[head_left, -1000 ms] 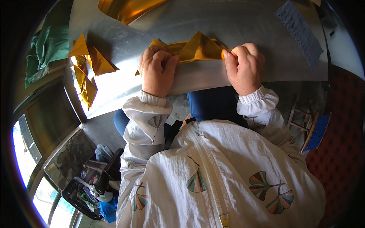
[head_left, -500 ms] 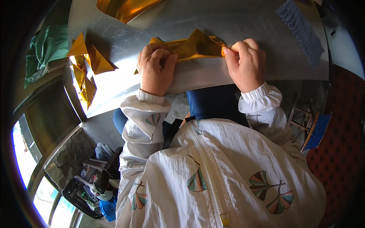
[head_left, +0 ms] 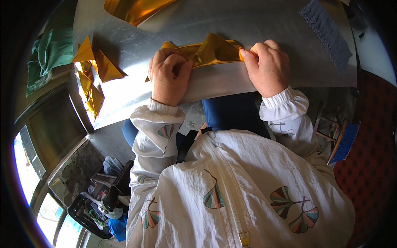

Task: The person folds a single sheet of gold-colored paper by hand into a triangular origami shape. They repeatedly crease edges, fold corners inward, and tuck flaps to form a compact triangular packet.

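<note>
A folded piece of gold foil paper point(head_left: 213, 51) lies along the near part of the metal tabletop, with a pointed flap standing up at its middle. My left hand point(head_left: 170, 74) is closed over its left end, fingers curled, and a corner of foil pokes out past the wrist side. At the other end, my right hand point(head_left: 266, 66) pinches the right tip between thumb and forefinger. Left of my hands sits a pile of folded gold foil pieces point(head_left: 89, 78) with sharp points.
A larger gold sheet point(head_left: 138, 10) lies at the far edge of the metal tabletop point(head_left: 248, 20). A ridged grey-blue strip point(head_left: 324, 35) rests at the far right. Green cloth point(head_left: 51, 51) hangs at the left. Below right stands a stool with a blue seat point(head_left: 346, 142).
My right thumb and fingers have shifted very slightly at the foil's right tip. My left hand and the foil have hardly moved.
</note>
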Motion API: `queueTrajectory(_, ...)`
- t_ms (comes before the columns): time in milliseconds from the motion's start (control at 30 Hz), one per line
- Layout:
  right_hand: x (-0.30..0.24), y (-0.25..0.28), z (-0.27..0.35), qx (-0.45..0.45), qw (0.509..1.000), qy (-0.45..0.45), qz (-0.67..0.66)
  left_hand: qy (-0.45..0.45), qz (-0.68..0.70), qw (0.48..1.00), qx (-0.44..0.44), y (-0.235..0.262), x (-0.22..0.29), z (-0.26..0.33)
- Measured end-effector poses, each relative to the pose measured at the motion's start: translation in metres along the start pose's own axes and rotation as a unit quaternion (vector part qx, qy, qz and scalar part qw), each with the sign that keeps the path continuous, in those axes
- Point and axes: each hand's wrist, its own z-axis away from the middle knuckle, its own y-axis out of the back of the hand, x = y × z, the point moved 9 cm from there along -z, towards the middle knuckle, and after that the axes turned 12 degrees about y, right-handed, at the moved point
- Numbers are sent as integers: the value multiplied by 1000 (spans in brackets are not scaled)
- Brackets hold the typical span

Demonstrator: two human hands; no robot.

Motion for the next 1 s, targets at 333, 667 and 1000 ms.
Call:
queueTrajectory(333, -2, -2, 1, 1, 999, -14, 48, -18, -10, 999, 25, 3, 5, 2)
queueTrajectory(667, 5, -1, 7, -4, 999, 12, -40, -22, -7, 999, 30, 4, 7, 4)
queueTrajectory(1000, 6, 20, 24, 5, 991, 60, -119, -36, -17, 999, 32, 2, 8, 3)
